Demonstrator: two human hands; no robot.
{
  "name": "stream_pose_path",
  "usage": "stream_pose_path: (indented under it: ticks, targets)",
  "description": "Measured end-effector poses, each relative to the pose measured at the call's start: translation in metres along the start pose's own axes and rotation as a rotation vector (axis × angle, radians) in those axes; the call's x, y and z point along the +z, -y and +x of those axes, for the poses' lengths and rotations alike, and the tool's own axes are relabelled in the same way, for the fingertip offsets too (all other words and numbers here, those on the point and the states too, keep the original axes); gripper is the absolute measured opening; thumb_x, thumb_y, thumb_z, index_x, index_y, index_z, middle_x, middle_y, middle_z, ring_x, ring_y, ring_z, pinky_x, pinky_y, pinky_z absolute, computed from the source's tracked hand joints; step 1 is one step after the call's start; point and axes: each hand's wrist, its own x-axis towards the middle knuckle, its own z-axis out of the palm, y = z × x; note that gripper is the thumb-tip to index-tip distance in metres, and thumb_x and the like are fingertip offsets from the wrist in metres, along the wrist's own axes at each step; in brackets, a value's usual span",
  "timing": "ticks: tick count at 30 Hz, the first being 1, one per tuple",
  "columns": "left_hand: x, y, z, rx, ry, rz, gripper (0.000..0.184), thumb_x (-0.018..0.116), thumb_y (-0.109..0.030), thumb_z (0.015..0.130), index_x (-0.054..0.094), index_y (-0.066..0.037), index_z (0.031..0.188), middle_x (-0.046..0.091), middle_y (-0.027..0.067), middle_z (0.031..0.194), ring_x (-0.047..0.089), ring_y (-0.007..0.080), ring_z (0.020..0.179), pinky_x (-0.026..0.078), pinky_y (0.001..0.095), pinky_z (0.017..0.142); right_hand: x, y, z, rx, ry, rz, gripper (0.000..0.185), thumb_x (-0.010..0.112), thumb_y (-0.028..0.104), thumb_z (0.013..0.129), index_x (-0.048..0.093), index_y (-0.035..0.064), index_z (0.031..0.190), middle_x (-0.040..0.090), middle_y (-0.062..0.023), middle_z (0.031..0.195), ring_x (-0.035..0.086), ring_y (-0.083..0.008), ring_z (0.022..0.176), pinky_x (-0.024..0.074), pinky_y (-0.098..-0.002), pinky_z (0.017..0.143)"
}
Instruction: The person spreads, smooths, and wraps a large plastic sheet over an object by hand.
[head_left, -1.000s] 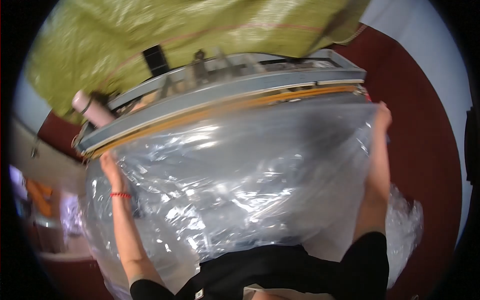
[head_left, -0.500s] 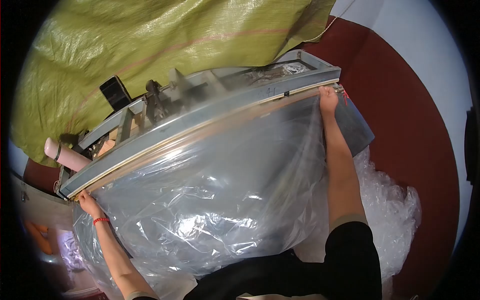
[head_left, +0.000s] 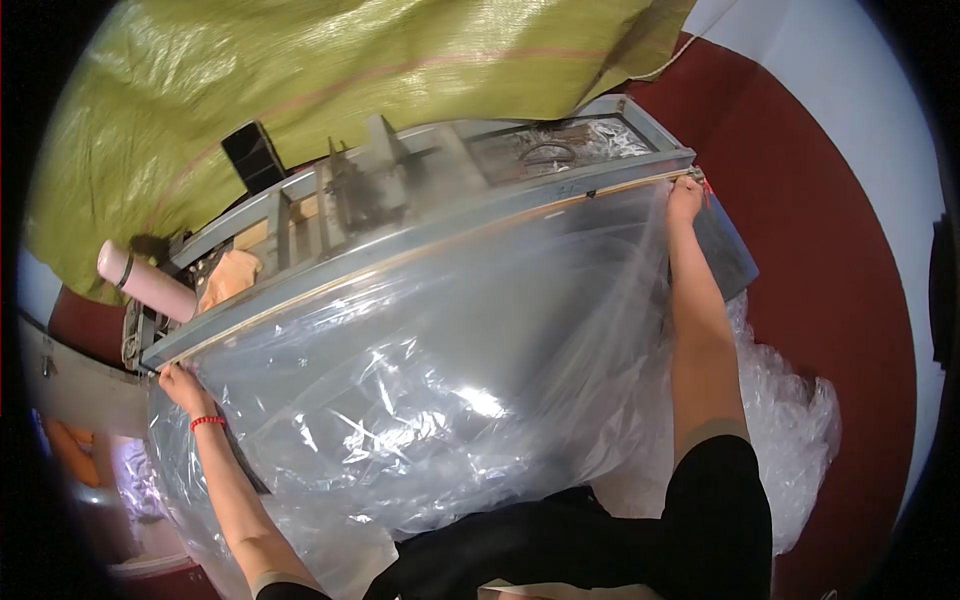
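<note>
A wide sheet of clear plastic film [head_left: 430, 350] is stretched between my hands over a grey work surface. My left hand [head_left: 186, 390], with a red bead bracelet at the wrist, pinches the film's edge at the lower left end of a long metal frame [head_left: 400, 245]. At the opposite end, my right hand [head_left: 684, 200] is closed on the film's other corner. The film's upper edge runs along the pale strip [head_left: 480, 224] on the frame's near side. Folds and bright glare cover the lower part of the film.
Inside the frame's trough stand metal dividers and an orange cloth [head_left: 230, 278]. A pink bottle [head_left: 150, 280] leans at its left end, and a phone [head_left: 254, 158] rests against the yellow-green tarp [head_left: 400, 60] behind. Bunched plastic [head_left: 790, 430] lies at right on the dark red floor [head_left: 830, 270].
Both hands keep their grip on the film. The frame, bottle and phone appear shifted slightly to the right in view, and more of the trough shows. The film has slackened or settled a little.
</note>
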Motion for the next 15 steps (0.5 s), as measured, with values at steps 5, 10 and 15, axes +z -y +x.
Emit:
stream_pose_path:
  ticks: [5,10,15]
  targets:
    - [-0.028,-0.059,-0.029,-0.026,0.373,0.077,0.01,0.049,-0.012,0.084,0.045,-0.007,0.077,0.042,-0.0039,0.066,0.04,0.0057,0.058,0.033,0.0206,0.051,0.022,0.117,-0.106,-0.624,-0.052,-0.12,0.013,0.052,0.009,0.082,0.05,0.0007,0.091,0.055,-0.0127,0.087,0.054,-0.0244,0.082,0.0423,-0.0336,0.074]
    - [-0.087,-0.136,-0.049,0.128,0.364,-0.031,0.007,0.05,-0.005,0.084,0.046,-0.008,0.087,0.04,-0.0045,0.075,0.039,0.0039,0.07,0.035,0.0178,0.064,0.058,0.218,-0.275,-1.132,0.726,0.119,0.014,0.058,0.012,0.079,0.053,0.0018,0.087,0.054,-0.0123,0.089,0.052,-0.0245,0.085,0.0406,-0.0329,0.075]
    - [-0.132,-0.148,-0.05,0.297,0.085,0.152,0.009,0.057,-0.007,0.081,0.05,-0.006,0.086,0.048,-0.0009,0.081,0.044,0.0073,0.078,0.038,0.0208,0.071,0.056,0.215,-0.35,-0.965,1.28,0.066,0.012,0.057,0.013,0.08,0.053,0.0027,0.075,0.052,-0.007,0.072,0.05,-0.0141,0.068,0.0397,-0.026,0.06]
